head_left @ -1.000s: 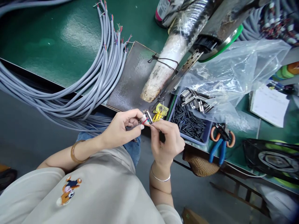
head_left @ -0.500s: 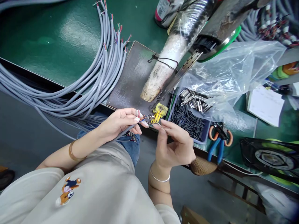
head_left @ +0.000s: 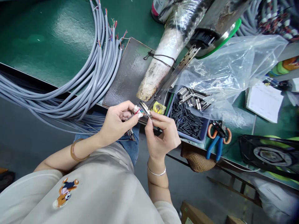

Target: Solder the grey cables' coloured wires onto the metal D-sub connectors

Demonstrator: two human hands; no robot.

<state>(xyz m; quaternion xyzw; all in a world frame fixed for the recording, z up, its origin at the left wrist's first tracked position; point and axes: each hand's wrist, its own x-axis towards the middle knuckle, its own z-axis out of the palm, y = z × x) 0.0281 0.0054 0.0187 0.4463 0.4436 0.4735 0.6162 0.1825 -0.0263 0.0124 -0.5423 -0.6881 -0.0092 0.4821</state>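
Observation:
My left hand [head_left: 119, 119] is closed in a pinch around the stripped end of a grey cable, and thin coloured wires [head_left: 141, 111] stick out past the white-covered fingertips. Right beside them is a metal multi-pin connector [head_left: 145, 109], tilted, its row of pins facing the wires. The thumb and fingers of my right hand [head_left: 163, 130] pinch the lower end of this connector. Whether any wire is joined to a pin is too small to tell. Just behind the right fingers, a yellow clip [head_left: 158, 108] sits at the edge of the dark board [head_left: 121, 81].
Grey cables [head_left: 93, 77] lie bundled at the left. A blue bin [head_left: 201, 140] holds black sleeves [head_left: 187, 121] and metal connectors [head_left: 192, 99], partly under clear plastic [head_left: 229, 65]. A wrapped tube [head_left: 156, 68] overhangs the board. Pliers [head_left: 218, 140] and a fan [head_left: 268, 155] are at the right.
The right hand has moved left to meet the left hand. The connector, earlier near the yellow clip, is now turned up between both hands. The view has shifted slightly.

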